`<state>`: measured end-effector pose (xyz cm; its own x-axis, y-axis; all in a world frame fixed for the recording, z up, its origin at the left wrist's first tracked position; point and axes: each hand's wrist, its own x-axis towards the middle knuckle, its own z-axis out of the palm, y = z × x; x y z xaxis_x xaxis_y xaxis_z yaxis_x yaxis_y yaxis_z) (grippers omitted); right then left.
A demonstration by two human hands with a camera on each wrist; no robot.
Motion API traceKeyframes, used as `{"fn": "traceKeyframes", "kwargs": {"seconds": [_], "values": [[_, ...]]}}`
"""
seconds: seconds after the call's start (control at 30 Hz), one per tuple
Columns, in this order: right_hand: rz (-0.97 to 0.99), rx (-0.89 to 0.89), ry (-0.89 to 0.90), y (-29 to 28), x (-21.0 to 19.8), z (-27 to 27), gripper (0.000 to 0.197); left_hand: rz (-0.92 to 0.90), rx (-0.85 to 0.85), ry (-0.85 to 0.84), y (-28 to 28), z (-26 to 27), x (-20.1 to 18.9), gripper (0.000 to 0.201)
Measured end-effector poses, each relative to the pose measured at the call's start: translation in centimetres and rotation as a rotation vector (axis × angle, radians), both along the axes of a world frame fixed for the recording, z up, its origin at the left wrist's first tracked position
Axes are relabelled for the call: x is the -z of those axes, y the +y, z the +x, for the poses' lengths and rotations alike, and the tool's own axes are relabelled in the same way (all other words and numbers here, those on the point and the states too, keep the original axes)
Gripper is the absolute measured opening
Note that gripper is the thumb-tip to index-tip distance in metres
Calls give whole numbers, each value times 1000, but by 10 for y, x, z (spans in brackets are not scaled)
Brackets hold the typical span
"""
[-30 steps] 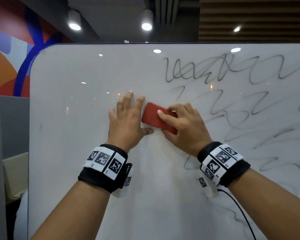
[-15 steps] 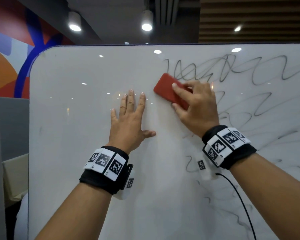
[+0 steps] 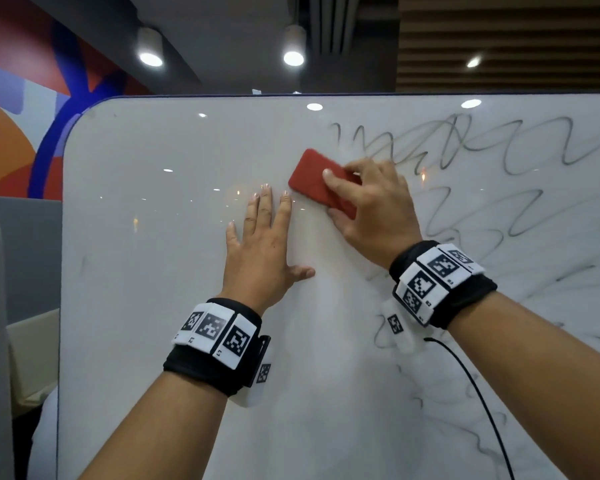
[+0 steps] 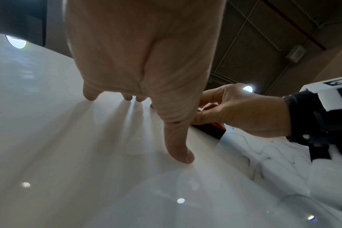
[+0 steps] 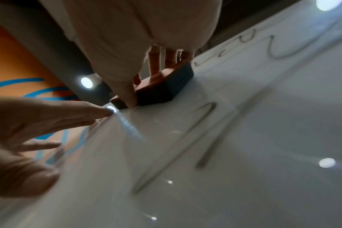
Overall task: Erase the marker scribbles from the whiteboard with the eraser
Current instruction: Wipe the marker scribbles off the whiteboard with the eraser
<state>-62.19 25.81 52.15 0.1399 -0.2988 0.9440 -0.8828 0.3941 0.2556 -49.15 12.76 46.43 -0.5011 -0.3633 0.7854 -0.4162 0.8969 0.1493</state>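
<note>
A red eraser (image 3: 312,178) with a dark felt underside (image 5: 174,86) lies flat against the upright whiteboard (image 3: 153,271). My right hand (image 3: 368,209) grips it, thumb on one long edge and fingers on the other, just left of the grey marker scribbles (image 3: 499,147) that cover the board's right part. My left hand (image 3: 264,251) presses flat on the board with straight fingers (image 4: 178,148), close below and left of the eraser. The eraser's corner (image 4: 215,131) shows behind the left thumb in the left wrist view.
Faint scribble loops (image 3: 388,327) run under my right wrist and down the lower right of the board. The board's rounded left edge (image 3: 61,237) borders a grey partition and a coloured wall. A thin black cable (image 3: 482,403) hangs from my right wrist band.
My right hand carried the eraser up from beside the left thumb to the scribbles' top left, then slid it back a little left and down. The left hand stayed pressed on the board.
</note>
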Motion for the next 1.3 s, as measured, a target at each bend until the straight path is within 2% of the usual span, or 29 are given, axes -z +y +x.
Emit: {"fn": "traceKeyframes", "kwargs": {"seconds": [0.07,0.17,0.23,0.33,0.4,0.47,0.53,0.6,0.73,0.8,0.9,0.97,1.07,1.1,1.17,1.23,1.3], "values": [[69,37,41,3,-11,-3,50,-4,-4,-1,0,0,0,117],[-135,30,-79,4,-37,-6,52,9,1,7,0,-1,2,117],[-233,9,-156,-3,-35,1,53,8,5,9,1,-1,3,117],[-112,-17,-71,-20,-10,16,52,7,16,5,2,0,3,117],[-22,9,12,-20,-8,16,51,8,17,-2,3,1,4,116],[-102,30,-17,-15,-22,9,51,4,8,-4,3,1,5,115],[-257,18,-136,-12,-34,4,52,2,5,-2,2,1,6,115],[-325,1,-218,-18,-28,10,53,0,6,-1,2,1,7,114],[-120,-20,-71,-36,17,27,54,-2,27,18,2,2,8,112],[-92,-9,-25,-27,16,18,54,-3,35,15,3,3,10,111],[-337,-50,-169,-8,0,0,55,29,59,19,5,7,11,106],[-418,-76,-286,-6,6,4,57,89,136,92,10,8,8,95],[-305,-112,-309,-14,36,21,53,106,307,239,24,3,-1,84],[-246,-156,-328,-13,45,24,51,82,350,242,30,0,-3,81],[-111,-243,-410,-6,56,23,57,40,395,209,41,-8,-4,76],[-1,-277,-427,8,58,17,61,3,360,191,49,-15,0,76],[7,-286,-367,27,59,12,56,-41,265,239,56,-25,5,79]]}}
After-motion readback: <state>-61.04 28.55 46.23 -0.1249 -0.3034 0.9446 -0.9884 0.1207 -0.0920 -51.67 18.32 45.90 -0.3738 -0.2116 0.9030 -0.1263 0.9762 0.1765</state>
